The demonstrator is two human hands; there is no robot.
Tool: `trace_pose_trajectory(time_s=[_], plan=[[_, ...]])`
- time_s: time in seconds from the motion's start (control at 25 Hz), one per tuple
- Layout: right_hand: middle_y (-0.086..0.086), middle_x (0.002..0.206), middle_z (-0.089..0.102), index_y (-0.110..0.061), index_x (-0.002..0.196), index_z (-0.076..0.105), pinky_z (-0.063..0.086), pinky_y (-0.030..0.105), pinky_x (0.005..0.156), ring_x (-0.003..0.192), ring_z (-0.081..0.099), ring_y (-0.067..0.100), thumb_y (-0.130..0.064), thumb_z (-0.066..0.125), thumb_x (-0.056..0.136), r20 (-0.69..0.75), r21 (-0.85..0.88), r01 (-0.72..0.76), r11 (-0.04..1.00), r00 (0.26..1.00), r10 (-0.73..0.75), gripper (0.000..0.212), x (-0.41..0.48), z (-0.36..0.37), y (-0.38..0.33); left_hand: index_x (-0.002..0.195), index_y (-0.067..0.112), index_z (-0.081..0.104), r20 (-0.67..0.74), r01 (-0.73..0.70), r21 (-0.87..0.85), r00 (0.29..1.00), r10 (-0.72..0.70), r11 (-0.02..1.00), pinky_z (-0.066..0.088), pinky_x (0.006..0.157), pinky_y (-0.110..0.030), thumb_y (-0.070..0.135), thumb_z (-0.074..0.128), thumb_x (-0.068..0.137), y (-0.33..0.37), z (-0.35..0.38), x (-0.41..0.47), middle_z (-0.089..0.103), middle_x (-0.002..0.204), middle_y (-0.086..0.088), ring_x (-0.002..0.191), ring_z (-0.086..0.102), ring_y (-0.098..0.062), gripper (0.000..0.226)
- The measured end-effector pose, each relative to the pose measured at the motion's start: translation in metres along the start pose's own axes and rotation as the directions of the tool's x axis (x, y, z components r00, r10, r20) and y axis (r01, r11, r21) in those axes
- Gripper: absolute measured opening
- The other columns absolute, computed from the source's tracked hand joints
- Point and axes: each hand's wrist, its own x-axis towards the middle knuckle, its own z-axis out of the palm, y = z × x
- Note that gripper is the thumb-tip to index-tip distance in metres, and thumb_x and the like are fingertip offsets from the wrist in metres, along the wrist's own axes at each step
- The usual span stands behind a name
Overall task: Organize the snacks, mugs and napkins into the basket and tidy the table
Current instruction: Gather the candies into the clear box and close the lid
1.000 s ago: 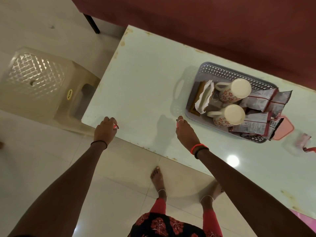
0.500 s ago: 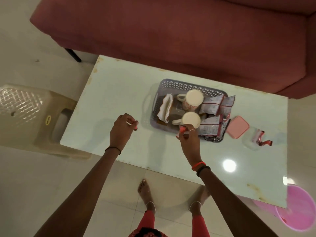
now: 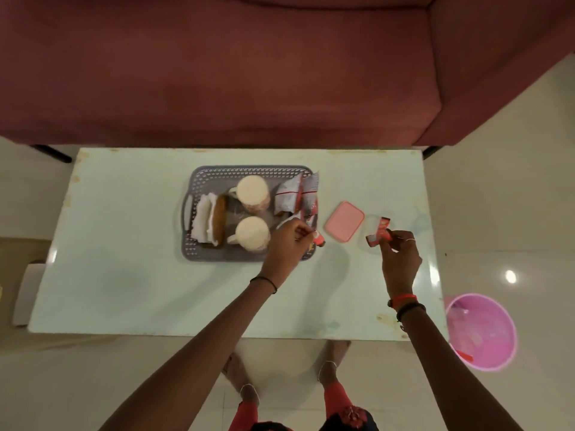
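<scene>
A grey perforated basket (image 3: 217, 175) stands on the pale table (image 3: 124, 275). It holds two cream mugs (image 3: 252, 192) (image 3: 252, 234), a stack of white napkins (image 3: 201, 222) next to a brown piece (image 3: 219, 220), and silver-red snack packets (image 3: 294, 197). My left hand (image 3: 287, 245) is over the basket's front right corner, fingers pinched on a small red-and-white packet (image 3: 319, 238). My right hand (image 3: 399, 256) holds a red wrapper (image 3: 378, 233) above a clear container (image 3: 371, 223), which is hard to make out.
A pink lid (image 3: 344, 221) lies between the basket and the clear container. A pink bin (image 3: 482, 331) stands on the floor by the table's right end. A maroon sofa (image 3: 249, 73) runs along the far side. My feet are at the near edge.
Both hands moved right. My right hand left the front mug and took hold of the red wrapper at the clear container. My left hand went to the basket's right corner.
</scene>
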Motion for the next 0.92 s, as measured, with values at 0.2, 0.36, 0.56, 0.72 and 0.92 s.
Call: trace_pose_trajectory(time_s=[0.2, 0.36, 0.56, 0.72, 0.92], plan=[[0.011, 0.086, 0.073, -0.008, 0.095, 0.064, 0.039, 0.001, 0.062, 0.079, 0.067, 0.021, -0.019, 0.063, 0.087, -0.034, 0.000, -0.094, 0.996, 0.995, 0.093, 0.014, 0.044, -0.045, 0.029, 0.086, 0.003, 0.064, 0.145, 0.060, 0.022, 0.987, -0.063, 0.998, 0.044, 0.068, -0.009, 0.014, 0.064, 0.084, 0.031, 0.105, 0.025, 0.071, 0.088, -0.013, 0.077, 0.062, -0.015, 0.011], [0.014, 0.088, 0.074, -0.009, 0.096, 0.066, 0.038, 0.000, 0.061, 0.083, 0.068, 0.024, -0.019, 0.063, 0.086, -0.034, 0.009, -0.143, 0.990, 0.989, 0.144, 0.013, 0.071, -0.063, 0.050, 0.085, 0.008, 0.062, 0.202, 0.084, 0.062, 0.975, -0.095, 0.995, 0.053, 0.077, -0.034, 0.016, 0.063, 0.084, 0.037, 0.167, 0.044, 0.068, 0.089, -0.011, 0.081, 0.063, -0.020, 0.008], [0.013, 0.085, 0.073, -0.011, 0.094, 0.066, 0.040, 0.000, 0.060, 0.081, 0.069, 0.023, -0.019, 0.064, 0.087, 0.021, 0.064, -0.159, 0.985, 0.987, 0.158, 0.010, 0.090, -0.065, 0.058, 0.094, 0.012, 0.059, 0.250, 0.064, 0.247, 0.960, -0.127, 0.967, 0.051, 0.079, -0.037, 0.018, 0.060, 0.085, 0.023, 0.197, 0.055, 0.059, 0.102, -0.007, 0.091, 0.061, -0.023, 0.011], [0.000, 0.071, 0.067, -0.005, 0.092, 0.067, 0.037, -0.002, 0.059, 0.062, 0.061, -0.011, -0.017, 0.062, 0.088, 0.162, 0.008, -0.145, 0.989, 0.977, 0.142, 0.014, 0.106, -0.055, 0.056, 0.103, 0.016, 0.060, 0.285, 0.033, 0.282, 0.951, -0.117, 0.959, 0.051, 0.083, -0.036, 0.020, 0.062, 0.085, 0.010, 0.192, 0.059, 0.060, 0.108, -0.003, 0.092, 0.060, -0.020, 0.019], [0.013, 0.094, 0.063, 0.000, 0.088, 0.072, 0.035, -0.006, 0.062, 0.070, 0.053, 0.010, -0.009, 0.057, 0.088, 0.291, -0.196, -0.033, 0.980, 0.952, 0.090, 0.018, 0.133, -0.036, 0.051, 0.109, 0.010, 0.059, 0.114, 0.044, 0.302, 0.990, -0.082, 0.952, 0.048, 0.083, -0.032, 0.014, 0.049, 0.092, 0.002, 0.174, 0.068, 0.057, 0.116, -0.009, 0.099, 0.059, -0.024, 0.020]])
